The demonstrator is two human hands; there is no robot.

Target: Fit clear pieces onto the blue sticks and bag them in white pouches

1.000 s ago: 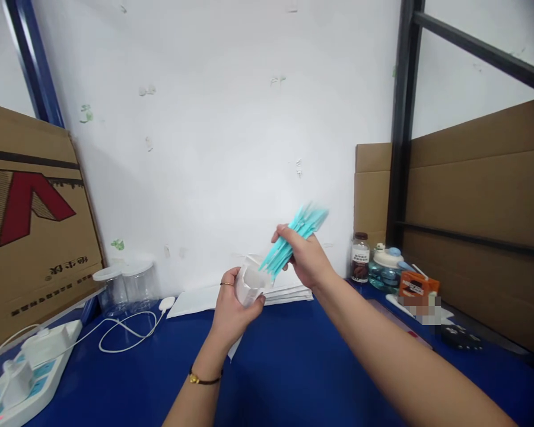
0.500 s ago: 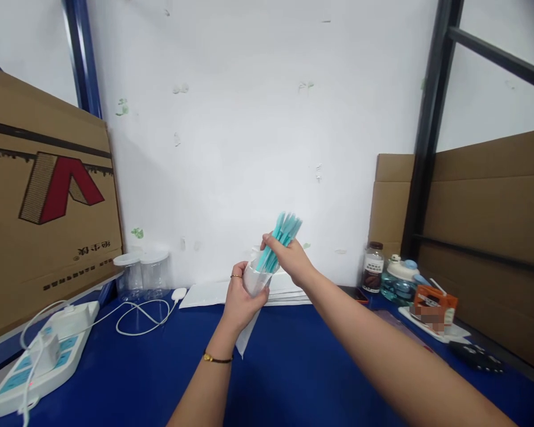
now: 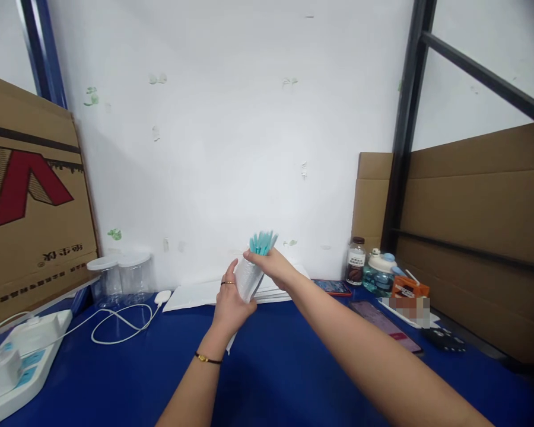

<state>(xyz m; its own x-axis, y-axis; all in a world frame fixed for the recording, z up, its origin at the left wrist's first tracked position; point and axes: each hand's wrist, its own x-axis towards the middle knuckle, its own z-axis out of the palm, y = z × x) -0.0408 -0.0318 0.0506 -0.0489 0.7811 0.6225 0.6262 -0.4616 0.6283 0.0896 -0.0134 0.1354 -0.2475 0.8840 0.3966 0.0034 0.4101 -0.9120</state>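
A bundle of thin teal sticks (image 3: 263, 242) stands tilted in a white, textured pouch (image 3: 248, 276), with only their upper ends showing. My left hand (image 3: 232, 301) is wrapped round the pouch from the left side, thumb at its front. My right hand (image 3: 269, 261) closes round the sticks at the pouch's mouth, fingers partly hidden behind them. What kind of sticks they are I cannot make out. Both hands are raised above the blue table (image 3: 267, 379). Behind them, against the wall, lie several flat white sheets or pouches (image 3: 191, 295).
At the left are a power strip (image 3: 35, 356), a white cable (image 3: 115, 341) and clear lidded jars (image 3: 136, 279). To the right stand a brown-capped bottle (image 3: 356, 261), a water jug (image 3: 379, 274) and an orange carton (image 3: 407, 292). Phones (image 3: 385, 325) lie nearby.
The sticks have gone deeper into the pouch, and my right hand has come down with them to its mouth. The whole view has shifted to the right.
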